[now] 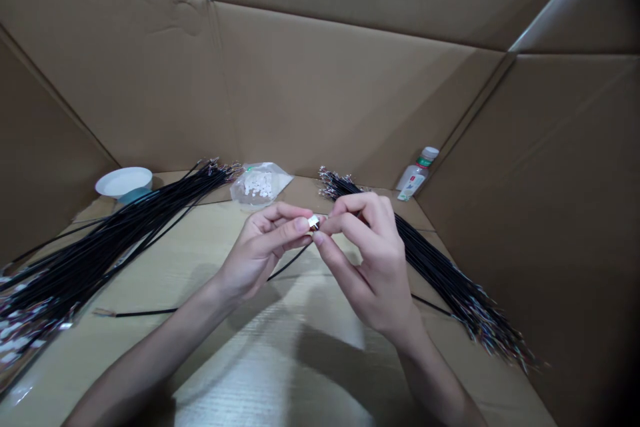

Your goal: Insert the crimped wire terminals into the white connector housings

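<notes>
Near the middle of the view, my left hand (265, 243) pinches a small white connector (313, 221) between thumb and fingers. My right hand (367, 257) meets it from the right, its thumb and index finger closed on the thin wire ends at the connector. These wires are mostly hidden by the fingertips. A black cable (290, 263) runs down and left from the fingertips, passes behind my left hand and wrist, and seems to come out at the left, where a stripped end (104, 312) lies on the table.
Bundles of black cables lie at the left (125, 233) and right (435, 267). A clear bag of white connectors (259, 183) sits at the back, with a white bowl (124, 181) to its left and a bottle (417, 173) to its right. Cardboard walls (350, 80) surround the table (200, 247).
</notes>
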{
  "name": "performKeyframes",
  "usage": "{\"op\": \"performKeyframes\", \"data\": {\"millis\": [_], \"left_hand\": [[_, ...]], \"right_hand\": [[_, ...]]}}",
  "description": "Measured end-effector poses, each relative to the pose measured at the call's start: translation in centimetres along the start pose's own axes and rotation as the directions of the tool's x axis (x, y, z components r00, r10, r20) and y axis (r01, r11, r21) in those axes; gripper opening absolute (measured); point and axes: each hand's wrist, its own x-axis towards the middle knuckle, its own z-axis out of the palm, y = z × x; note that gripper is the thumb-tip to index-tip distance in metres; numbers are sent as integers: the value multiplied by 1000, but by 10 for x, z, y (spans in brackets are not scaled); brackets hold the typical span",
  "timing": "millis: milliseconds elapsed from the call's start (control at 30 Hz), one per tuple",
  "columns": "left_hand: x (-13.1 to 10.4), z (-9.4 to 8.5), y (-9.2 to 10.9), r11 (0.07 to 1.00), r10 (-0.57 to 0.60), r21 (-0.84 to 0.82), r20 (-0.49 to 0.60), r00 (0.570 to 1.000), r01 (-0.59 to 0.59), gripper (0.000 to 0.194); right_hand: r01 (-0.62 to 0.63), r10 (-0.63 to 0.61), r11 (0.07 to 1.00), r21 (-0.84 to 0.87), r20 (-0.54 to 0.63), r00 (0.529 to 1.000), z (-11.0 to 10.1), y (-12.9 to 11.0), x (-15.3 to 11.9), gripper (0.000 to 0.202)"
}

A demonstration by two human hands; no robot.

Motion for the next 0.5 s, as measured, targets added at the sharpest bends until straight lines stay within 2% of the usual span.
{"op": "performKeyframes", "data": {"millis": [233, 433, 500], "left_hand": [[-1, -3, 1, 964, 148, 220, 19, 989, -148, 5], [2, -8, -5, 895, 275, 351, 51, 960, -275, 8], [2, -7, -6, 881, 303, 365, 49, 952, -300, 8]], "right_hand": [[23, -22, 999, -31, 30, 999, 1, -1, -1, 9], [-144, 134, 977, 160, 68, 989, -1, 6, 1, 10], [-164, 155, 970, 177, 62, 986, -1, 6, 1, 10]]}}
